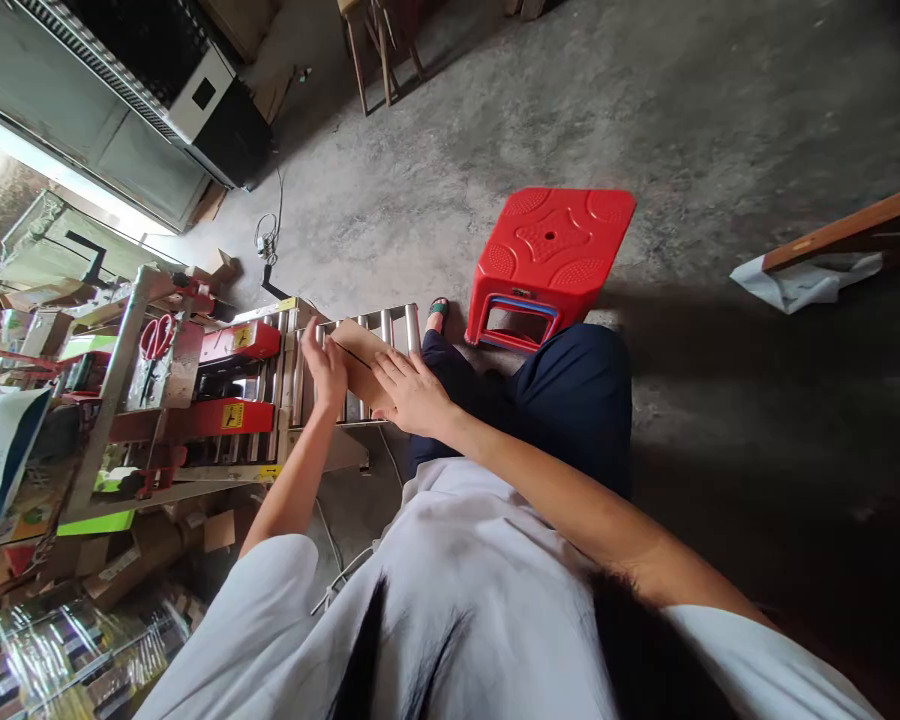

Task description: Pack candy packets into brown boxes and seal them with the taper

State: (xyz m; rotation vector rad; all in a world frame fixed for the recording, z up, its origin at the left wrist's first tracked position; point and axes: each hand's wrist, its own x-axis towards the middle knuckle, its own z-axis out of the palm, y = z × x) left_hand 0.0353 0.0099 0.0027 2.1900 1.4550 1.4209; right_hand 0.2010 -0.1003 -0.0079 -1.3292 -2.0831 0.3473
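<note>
A red carton-sealing machine [225, 385] feeds onto a roller conveyor [390, 325], and on those rollers lies a small cardboard box [356, 352]. The left hand [324, 368] presses against the box's machine-side edge, fingers straight and together, while the right hand [412, 392] lies flat on its near end, fingers spread, gripping nothing. Beyond the conveyor stands a red plastic stool [551, 255].

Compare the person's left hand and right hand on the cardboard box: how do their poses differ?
The left hand stands on edge against the cardboard box's left side; the right hand lies flat, palm down, on its top. The left hand's fingers point up the rollers; the right hand's spread leftward. Both touch the box, bare.
</note>
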